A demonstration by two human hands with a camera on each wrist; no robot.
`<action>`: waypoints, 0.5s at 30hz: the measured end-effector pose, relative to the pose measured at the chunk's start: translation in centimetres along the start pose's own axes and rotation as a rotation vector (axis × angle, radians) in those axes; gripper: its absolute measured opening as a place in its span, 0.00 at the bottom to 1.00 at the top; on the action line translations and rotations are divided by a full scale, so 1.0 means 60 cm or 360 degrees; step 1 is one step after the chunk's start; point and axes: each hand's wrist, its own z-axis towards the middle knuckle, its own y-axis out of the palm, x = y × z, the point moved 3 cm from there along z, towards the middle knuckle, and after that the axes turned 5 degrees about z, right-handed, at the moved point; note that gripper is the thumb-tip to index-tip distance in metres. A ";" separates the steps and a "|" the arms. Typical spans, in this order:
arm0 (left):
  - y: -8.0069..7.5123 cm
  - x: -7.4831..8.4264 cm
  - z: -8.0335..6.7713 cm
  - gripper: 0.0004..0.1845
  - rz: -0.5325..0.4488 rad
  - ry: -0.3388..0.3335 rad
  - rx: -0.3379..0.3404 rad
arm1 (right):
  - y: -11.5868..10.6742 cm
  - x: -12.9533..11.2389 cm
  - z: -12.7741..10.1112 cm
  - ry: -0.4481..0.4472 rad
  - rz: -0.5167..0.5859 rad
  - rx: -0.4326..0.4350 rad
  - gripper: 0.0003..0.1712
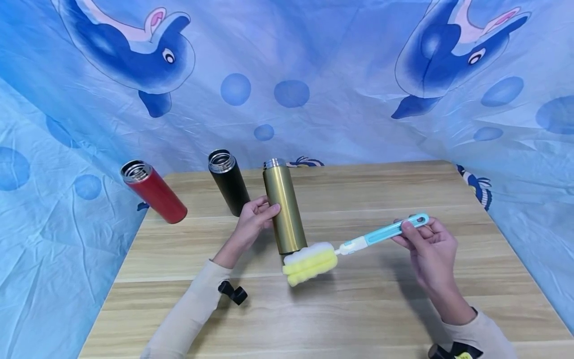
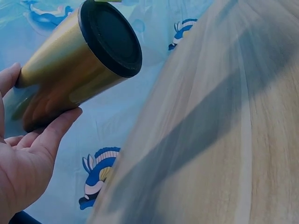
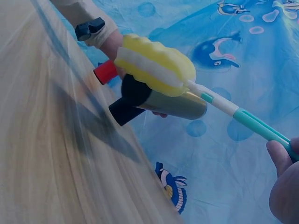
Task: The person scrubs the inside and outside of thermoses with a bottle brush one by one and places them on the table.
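- Nearest the wearer, at about 5 o'clock in the head view, the right hand [image 1: 430,249] pinches the far end of the teal handle of a bottle brush [image 1: 354,247] between thumb and curled fingers; the right wrist view shows the thumb and a finger closed on that handle [image 3: 261,128].
- The brush runs from the hand towards 9 o'clock, and its yellow and white sponge head [image 1: 310,263] lies low over the wooden table [image 1: 358,309], just beside the foot of the gold bottle.
- At about 7 o'clock from the table's middle a small black clip [image 1: 233,292] sits by the left forearm in its cream sleeve.
- The left hand [image 1: 255,217] grips the gold bottle [image 1: 283,207] around its middle, fingers curled against the side nearest the wearer and the thumb on the other side; in the left wrist view the thumb and fingers wrap the gold wall [image 2: 51,79] and the black base faces the camera.
- The gold bottle stands near the table's centre, roughly upright with a slight lean, its steel mouth open at the top.
- Farther off, at 11 o'clock, a black bottle [image 1: 228,182] stands near the table's back edge, close beside the gold one but apart from it.
- At 10 o'clock a red bottle [image 1: 153,192] sits at the table's left corner, leaning in the picture, mouth open.
- Farthest back, a blue dolphin-print cloth [image 1: 314,75] hangs all round.
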 end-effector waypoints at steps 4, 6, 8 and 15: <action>0.004 0.007 0.002 0.27 -0.0060 0.0023 0.0005 | -0.003 0.008 -0.005 0.0027 0.0070 -0.0032 0.10; 0.006 0.010 0.002 0.27 -0.0099 0.0033 -0.0006 | -0.006 0.014 -0.009 0.0040 0.0075 -0.0040 0.10; 0.009 0.012 0.002 0.26 -0.0157 0.0040 -0.0023 | -0.009 0.020 -0.012 0.0046 0.0084 -0.0030 0.10; 0.014 0.021 0.001 0.23 -0.0252 0.0086 -0.0067 | -0.023 0.034 -0.015 -0.0019 0.0147 0.0063 0.07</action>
